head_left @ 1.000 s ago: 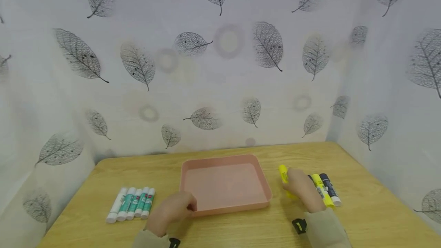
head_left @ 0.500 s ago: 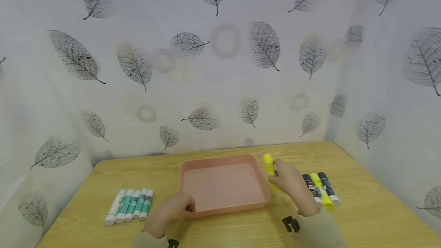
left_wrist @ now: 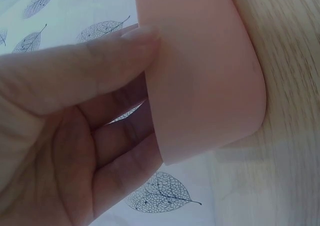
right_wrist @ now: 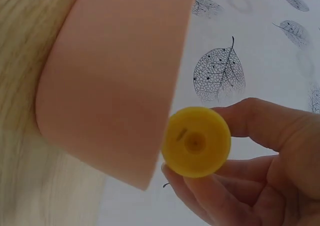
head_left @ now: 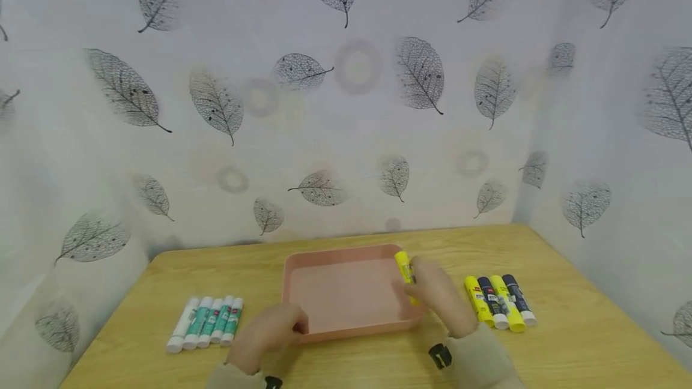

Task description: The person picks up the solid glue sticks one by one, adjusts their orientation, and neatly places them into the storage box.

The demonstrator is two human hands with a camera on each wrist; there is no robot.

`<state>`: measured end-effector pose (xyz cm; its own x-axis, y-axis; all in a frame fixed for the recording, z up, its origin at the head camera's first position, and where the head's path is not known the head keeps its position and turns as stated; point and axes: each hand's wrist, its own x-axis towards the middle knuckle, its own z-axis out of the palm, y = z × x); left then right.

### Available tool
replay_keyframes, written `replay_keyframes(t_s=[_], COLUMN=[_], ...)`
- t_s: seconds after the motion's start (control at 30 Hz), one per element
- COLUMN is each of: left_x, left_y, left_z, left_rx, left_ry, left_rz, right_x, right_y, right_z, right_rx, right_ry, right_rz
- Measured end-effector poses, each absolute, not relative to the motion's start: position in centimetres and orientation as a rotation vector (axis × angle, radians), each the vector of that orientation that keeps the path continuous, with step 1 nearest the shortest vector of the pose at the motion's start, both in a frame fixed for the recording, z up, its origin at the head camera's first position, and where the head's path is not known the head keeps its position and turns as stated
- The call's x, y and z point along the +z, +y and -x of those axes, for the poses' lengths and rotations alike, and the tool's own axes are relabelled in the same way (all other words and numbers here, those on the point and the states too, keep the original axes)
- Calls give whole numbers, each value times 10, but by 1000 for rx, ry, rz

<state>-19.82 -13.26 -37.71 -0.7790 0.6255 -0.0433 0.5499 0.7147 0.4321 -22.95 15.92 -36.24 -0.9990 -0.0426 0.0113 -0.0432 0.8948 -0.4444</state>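
Observation:
A shallow pink tray (head_left: 346, 335) lies in the middle of the wooden table. My left hand (head_left: 273, 329) pinches its near left rim; in the left wrist view the thumb (left_wrist: 135, 40) presses the outer wall while the fingers go behind it. My right hand (head_left: 435, 293) grips a yellow glue stick (head_left: 404, 266) by its side, over the tray's right rim. From the right wrist view, the glue stick's round yellow end (right_wrist: 210, 151) faces the camera beside the tray wall (right_wrist: 115, 85), between thumb and fingers.
Right of the tray lie several glue sticks in a row, yellow ones (head_left: 477, 299) alternating with dark blue ones (head_left: 518, 299). On the left is a row of white and green glue sticks (head_left: 199, 323). A leaf-printed curtain (head_left: 346, 125) hangs behind the table (head_left: 346, 371).
My right hand has carried the yellow glue stick leftward, from beside the right-hand row to the tray's right rim. The left hand has stayed at the tray's near left corner.

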Motion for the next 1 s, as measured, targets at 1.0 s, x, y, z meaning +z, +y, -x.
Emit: replay_keyframes(t_s=[1.0], left_x=[-379], left_y=[-131], left_z=[201], left_rx=[592], left_ry=[2752], left_rz=[-962], right_x=[-400], right_y=[143], right_z=[227], right_rx=[371], right_ry=[-2928], right_rz=[-391])
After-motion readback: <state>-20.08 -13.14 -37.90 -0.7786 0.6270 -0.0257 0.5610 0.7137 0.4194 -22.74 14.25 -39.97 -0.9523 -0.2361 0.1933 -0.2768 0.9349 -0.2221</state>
